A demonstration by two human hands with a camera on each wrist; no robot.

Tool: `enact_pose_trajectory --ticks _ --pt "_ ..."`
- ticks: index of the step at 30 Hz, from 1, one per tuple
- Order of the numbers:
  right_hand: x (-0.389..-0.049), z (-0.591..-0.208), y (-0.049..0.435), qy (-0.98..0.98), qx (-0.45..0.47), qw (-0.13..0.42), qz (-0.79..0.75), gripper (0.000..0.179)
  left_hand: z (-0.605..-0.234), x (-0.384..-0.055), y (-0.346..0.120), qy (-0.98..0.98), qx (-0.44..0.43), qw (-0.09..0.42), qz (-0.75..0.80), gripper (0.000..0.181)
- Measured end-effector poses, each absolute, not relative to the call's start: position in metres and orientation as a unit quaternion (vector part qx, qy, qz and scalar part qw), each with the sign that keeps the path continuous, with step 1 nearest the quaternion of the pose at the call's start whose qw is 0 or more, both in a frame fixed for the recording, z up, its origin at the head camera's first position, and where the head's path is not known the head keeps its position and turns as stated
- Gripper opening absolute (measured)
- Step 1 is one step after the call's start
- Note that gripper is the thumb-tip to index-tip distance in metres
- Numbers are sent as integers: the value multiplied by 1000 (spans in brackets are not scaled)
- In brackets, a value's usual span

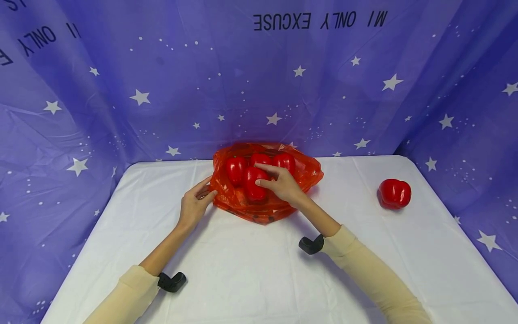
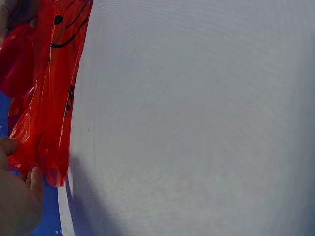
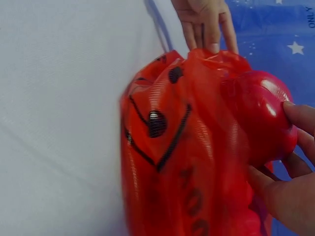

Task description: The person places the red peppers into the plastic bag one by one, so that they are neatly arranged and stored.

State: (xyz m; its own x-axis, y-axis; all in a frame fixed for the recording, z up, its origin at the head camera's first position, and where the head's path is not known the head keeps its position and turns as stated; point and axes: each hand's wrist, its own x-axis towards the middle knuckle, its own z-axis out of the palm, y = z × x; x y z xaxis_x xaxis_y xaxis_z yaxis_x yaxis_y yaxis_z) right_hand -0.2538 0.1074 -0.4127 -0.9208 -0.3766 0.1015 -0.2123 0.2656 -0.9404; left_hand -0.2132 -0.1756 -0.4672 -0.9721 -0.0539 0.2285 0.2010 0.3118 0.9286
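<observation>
A thin red plastic bag (image 1: 259, 215) with black print lies on the table, its mouth spread open. Three glossy red bell peppers sit inside, one at the left (image 1: 234, 170), one at the back and one at the right (image 1: 285, 161). My right hand (image 1: 283, 184) holds another red bell pepper (image 1: 255, 185) over the bag's mouth, thumb and fingers around it; the right wrist view shows this pepper (image 3: 263, 115) close up. At the bag's left rim, my left hand (image 1: 194, 207) pinches the plastic between thumb and fingers.
A single red bell pepper (image 1: 394, 194) lies at the right on the white-covered table (image 1: 243, 270). Purple-blue curtains (image 1: 226, 90) with white stars and lettering stand behind and at both sides. Each wrist carries a black device (image 1: 311, 244).
</observation>
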Motion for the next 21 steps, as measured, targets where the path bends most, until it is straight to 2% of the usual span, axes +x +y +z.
enact_pose_trajectory --ticks 21 --pt "-250 -441 87 807 -176 102 -555 52 -469 -215 -174 -792 -52 110 -598 48"
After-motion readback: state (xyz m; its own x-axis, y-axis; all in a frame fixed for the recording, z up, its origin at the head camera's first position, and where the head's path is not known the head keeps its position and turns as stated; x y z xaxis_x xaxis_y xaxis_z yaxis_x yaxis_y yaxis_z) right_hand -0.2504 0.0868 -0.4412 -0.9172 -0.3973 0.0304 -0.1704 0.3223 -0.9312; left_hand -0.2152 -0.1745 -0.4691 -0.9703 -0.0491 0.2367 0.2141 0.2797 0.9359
